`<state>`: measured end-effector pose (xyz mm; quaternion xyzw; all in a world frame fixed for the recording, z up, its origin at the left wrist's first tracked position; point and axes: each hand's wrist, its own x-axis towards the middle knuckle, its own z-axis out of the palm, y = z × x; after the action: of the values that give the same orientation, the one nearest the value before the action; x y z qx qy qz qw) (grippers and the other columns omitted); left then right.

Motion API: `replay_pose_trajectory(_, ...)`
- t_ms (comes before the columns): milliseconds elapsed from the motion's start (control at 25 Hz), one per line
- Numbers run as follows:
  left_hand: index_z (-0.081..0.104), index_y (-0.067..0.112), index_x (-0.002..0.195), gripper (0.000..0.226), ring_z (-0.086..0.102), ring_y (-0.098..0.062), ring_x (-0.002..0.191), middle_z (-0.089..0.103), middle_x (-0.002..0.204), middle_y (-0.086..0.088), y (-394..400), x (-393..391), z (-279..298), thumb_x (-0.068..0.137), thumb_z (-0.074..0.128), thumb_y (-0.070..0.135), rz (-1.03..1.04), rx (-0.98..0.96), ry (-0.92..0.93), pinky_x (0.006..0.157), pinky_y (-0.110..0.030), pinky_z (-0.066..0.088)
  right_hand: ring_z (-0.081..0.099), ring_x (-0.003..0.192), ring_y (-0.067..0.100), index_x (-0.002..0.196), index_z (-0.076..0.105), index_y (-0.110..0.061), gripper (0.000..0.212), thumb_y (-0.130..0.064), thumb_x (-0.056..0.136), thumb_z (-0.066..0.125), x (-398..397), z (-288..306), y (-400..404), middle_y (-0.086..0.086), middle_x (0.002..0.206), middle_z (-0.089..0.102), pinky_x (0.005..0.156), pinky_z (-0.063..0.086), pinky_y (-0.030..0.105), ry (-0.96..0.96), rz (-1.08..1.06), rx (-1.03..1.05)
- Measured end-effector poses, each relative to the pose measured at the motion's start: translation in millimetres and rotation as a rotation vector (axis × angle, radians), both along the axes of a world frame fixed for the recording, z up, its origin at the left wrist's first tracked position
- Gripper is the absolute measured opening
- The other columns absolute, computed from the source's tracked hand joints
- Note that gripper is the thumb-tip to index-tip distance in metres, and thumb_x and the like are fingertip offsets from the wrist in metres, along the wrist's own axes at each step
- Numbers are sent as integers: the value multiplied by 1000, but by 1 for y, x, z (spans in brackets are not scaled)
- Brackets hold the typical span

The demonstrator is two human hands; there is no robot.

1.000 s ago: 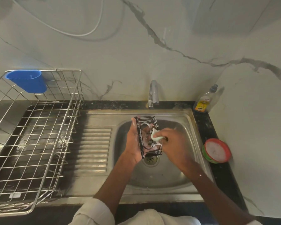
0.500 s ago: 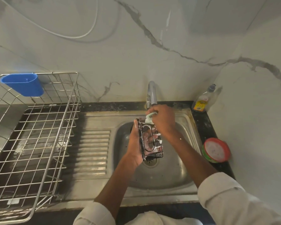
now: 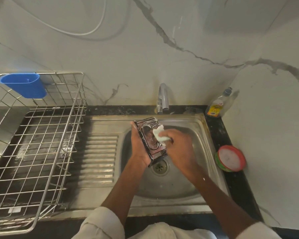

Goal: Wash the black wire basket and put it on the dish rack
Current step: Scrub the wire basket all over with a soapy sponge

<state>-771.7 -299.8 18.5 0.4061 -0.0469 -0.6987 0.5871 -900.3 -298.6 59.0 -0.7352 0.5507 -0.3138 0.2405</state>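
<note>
The black wire basket (image 3: pixel 149 135) is small, rectangular and streaked with white foam. My left hand (image 3: pixel 139 147) grips its left side and holds it tilted above the steel sink bowl (image 3: pixel 193 173), just over the drain. My right hand (image 3: pixel 179 147) is closed on a pale soapy sponge (image 3: pixel 160 135) pressed against the inside of the basket. The wire dish rack (image 3: pixel 34 152) stands to the left on the counter, apart from both hands.
The tap (image 3: pixel 162 97) rises behind the sink, with no water visible. A dish soap bottle (image 3: pixel 217 105) stands at the back right corner. A round red-rimmed tub of white soap (image 3: pixel 230 158) sits right of the sink. A blue plastic cup holder (image 3: pixel 24 85) hangs on the rack's back.
My right hand, which was up at the basket's top edge near the tap half a second ago, has come back down to the basket's middle with the sponge. My left hand keeps holding the basket.
</note>
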Motion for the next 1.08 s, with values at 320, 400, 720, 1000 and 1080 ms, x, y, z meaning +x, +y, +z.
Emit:
replay_pose_trajectory(320,72,15,108,60,69,-34,100,71,111,-15,-18,-5,7,101,51,70,335,187,85,98,-55,57,69,88,5,92,80,-22,33,4,80,65,-17,-22,4,-12,96,75,71,47,7,-175,-239,213)
replay_pose_trajectory(400,66,12,111,54,69,-35,96,70,107,-16,-26,-2,8,105,48,63,403,223,159,85,-50,59,70,91,3,89,80,-23,37,9,78,64,-9,-19,9,-14,96,74,78,54,16,-243,-125,148)
replay_pose_trajectory(720,70,15,110,62,68,-33,105,69,117,-13,-26,-8,-1,98,52,73,350,267,62,95,-47,54,70,84,-1,98,80,-21,26,0,82,75,-2,3,-3,-8,97,77,76,57,18,-292,-70,114)
replay_pose_trajectory(1000,75,17,110,88,72,-27,79,73,99,-9,-19,-10,-4,89,36,93,291,203,-28,78,-39,58,68,81,-3,83,80,-20,31,9,75,71,-11,3,7,-15,85,74,69,47,8,-301,28,148)
replay_pose_trajectory(1080,73,17,115,84,75,-29,80,76,97,-12,-11,-12,-3,95,31,88,268,206,-29,73,-37,61,67,78,-3,85,80,-22,30,6,76,74,-6,12,9,-16,85,73,68,46,8,-293,40,128)
